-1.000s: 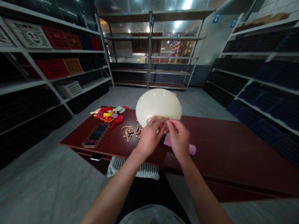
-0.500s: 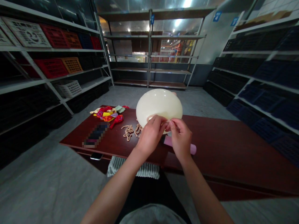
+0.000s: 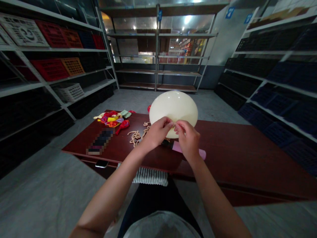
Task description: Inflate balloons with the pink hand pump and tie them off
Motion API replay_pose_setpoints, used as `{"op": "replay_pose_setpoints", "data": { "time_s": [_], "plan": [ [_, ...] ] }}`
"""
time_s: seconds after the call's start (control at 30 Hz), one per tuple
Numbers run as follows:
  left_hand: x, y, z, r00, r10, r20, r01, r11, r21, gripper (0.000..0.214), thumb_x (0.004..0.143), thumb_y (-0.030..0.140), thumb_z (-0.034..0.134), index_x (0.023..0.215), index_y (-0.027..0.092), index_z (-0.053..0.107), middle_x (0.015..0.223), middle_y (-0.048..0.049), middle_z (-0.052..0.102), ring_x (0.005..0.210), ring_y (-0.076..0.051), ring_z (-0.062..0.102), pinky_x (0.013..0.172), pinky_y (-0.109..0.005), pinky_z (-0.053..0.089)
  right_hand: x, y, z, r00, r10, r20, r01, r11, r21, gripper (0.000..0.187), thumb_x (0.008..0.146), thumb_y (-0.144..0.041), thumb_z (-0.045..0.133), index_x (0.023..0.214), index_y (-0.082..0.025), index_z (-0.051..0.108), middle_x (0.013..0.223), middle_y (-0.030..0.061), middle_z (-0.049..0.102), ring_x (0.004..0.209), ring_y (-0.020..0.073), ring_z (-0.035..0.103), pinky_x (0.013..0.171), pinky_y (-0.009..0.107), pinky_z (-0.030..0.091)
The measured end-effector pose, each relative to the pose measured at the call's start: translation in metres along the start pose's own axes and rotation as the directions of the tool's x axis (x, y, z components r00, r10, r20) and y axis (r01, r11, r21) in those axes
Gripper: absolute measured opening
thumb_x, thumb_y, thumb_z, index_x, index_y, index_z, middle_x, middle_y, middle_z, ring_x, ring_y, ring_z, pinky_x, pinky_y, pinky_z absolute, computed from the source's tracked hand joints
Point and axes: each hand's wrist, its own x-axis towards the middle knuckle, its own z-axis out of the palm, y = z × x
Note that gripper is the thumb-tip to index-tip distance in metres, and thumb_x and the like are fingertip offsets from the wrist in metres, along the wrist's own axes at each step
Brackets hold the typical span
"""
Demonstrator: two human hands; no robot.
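Observation:
A large inflated cream-white balloon point(image 3: 173, 107) is held over the table, its near end toward me. My left hand point(image 3: 159, 130) pinches at the balloon's neck, fingers closed. Against it, my right hand point(image 3: 187, 137) is also closed in a pinch at the same neck. The neck itself is mostly hidden by my fingers. Below my hands a pink cylinder with a dark end point(image 3: 177, 147) lies on the table, partly covered by my right hand. Left of my left hand lie several tan, curled string-like pieces point(image 3: 135, 137).
The dark red table point(image 3: 237, 155) carries a pile of deflated coloured balloons point(image 3: 112, 119) and a blurred-out dark object point(image 3: 101, 141) at the left. A bit of red point(image 3: 149, 108) shows behind the white balloon. Shelves with crates point(image 3: 52, 69) line both sides; a metal rack point(image 3: 157, 71) stands ahead.
The balloon has shifted slightly right in view, and my hands have come up a little with it. My left hand has turned, its fingertips now meeting the right hand's at the neck.

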Motion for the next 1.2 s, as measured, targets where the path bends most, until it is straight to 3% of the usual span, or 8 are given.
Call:
{"op": "replay_pose_setpoints", "data": {
  "time_s": [0.1,0.23,0.4,0.57,0.7,0.83,1.0,1.2],
  "plan": [
    [0.003,-0.002,-0.003,0.994,-0.009,0.107,0.01,1.0,-0.01,0.024,0.094,0.032,0.049,0.077,0.017,0.057,0.075,0.0,0.058,0.075,-0.015,0.053,0.07,-0.027,0.039,-0.001,-0.004,-0.001,0.999,0.048,-0.021,-0.047,0.997,0.067,0.022,0.094,-0.036,0.051,0.091,-0.024,0.069,0.076,0.0009,0.068,0.073,0.0156,0.062,0.072,0.029,0.048],
    [0.004,-0.013,0.003,0.999,0.003,0.035,-0.001,0.998,-0.062,0.011,0.091,0.027,0.055,0.086,0.018,0.054,0.074,0.0011,0.054,0.071,-0.014,0.051,0.066,-0.026,0.039,-0.005,-0.009,0.002,0.967,0.252,-0.026,-0.236,0.932,0.274,0.021,0.089,-0.039,0.058,0.088,-0.022,0.07,0.068,-0.0017,0.065,0.06,0.0124,0.056,0.059,0.026,0.045],
    [-0.005,-0.019,0.011,0.982,0.135,-0.135,-0.15,0.982,-0.114,0.019,0.092,0.024,0.058,0.108,0.019,0.05,0.075,0.0025,0.053,0.067,-0.012,0.05,0.065,-0.024,0.04,-0.007,-0.014,0.002,0.885,0.438,0.161,-0.455,0.735,0.503,0.025,0.08,-0.044,0.067,0.082,-0.02,0.071,0.055,-0.0051,0.053,0.048,0.008,0.041,0.046,0.023,0.031],
    [-0.013,-0.009,0.008,0.974,0.214,-0.076,-0.218,0.975,-0.047,0.02,0.098,0.033,0.051,0.1,0.018,0.063,0.087,-0.0041,0.063,0.082,-0.016,0.057,0.077,-0.027,0.043,-0.006,-0.018,-0.004,0.784,0.536,0.312,-0.597,0.513,0.618,0.028,0.071,-0.045,0.073,0.085,-0.021,0.071,0.05,-0.0087,0.043,0.046,0.0064,0.033,0.045,0.023,0.028],
    [-0.013,-0.008,0.007,0.968,0.225,-0.112,-0.232,0.972,-0.046,0.019,0.09,0.032,0.065,0.101,0.017,0.068,0.072,0.0008,0.054,0.067,-0.013,0.048,0.065,-0.026,0.038,-0.007,-0.016,-0.005,0.776,0.532,0.34,-0.599,0.452,0.66,0.026,0.069,-0.043,0.075,0.086,-0.023,0.071,0.05,-0.0096,0.041,0.047,0.0063,0.032,0.046,0.023,0.03],
    [-0.012,-0.011,0.011,0.957,0.207,-0.205,-0.217,0.976,-0.023,0.016,0.088,0.033,0.068,0.087,0.017,0.069,0.07,0.0006,0.057,0.066,-0.013,0.049,0.064,-0.026,0.038,-0.009,-0.018,-0.005,0.806,0.51,0.302,-0.555,0.471,0.686,0.023,0.072,-0.042,0.075,0.085,-0.023,0.072,0.053,-0.0075,0.05,0.046,0.0056,0.035,0.046,0.022,0.031],
    [-0.011,-0.01,0.012,0.931,0.17,-0.324,-0.19,0.981,-0.031,0.017,0.09,0.033,0.064,0.083,0.018,0.064,0.071,0.0002,0.058,0.066,-0.013,0.05,0.066,-0.026,0.04,-0.008,-0.023,-0.006,0.852,0.468,0.234,-0.507,0.629,0.59,0.027,0.078,-0.046,0.07,0.087,-0.021,0.073,0.062,-0.0028,0.064,0.042,0.006,0.041,0.043,0.024,0.035],
    [-0.014,0.002,-0.006,0.958,0.199,-0.207,-0.182,0.978,0.1,0.018,0.093,0.035,0.059,0.086,0.019,0.056,0.078,-0.0023,0.063,0.07,-0.015,0.055,0.067,-0.026,0.041,-0.005,-0.018,-0.011,0.905,0.393,0.161,-0.419,0.764,0.491,0.027,0.083,-0.046,0.066,0.084,-0.02,0.072,0.068,0.0003,0.07,0.045,0.0079,0.049,0.045,0.024,0.041]
  ]
}}
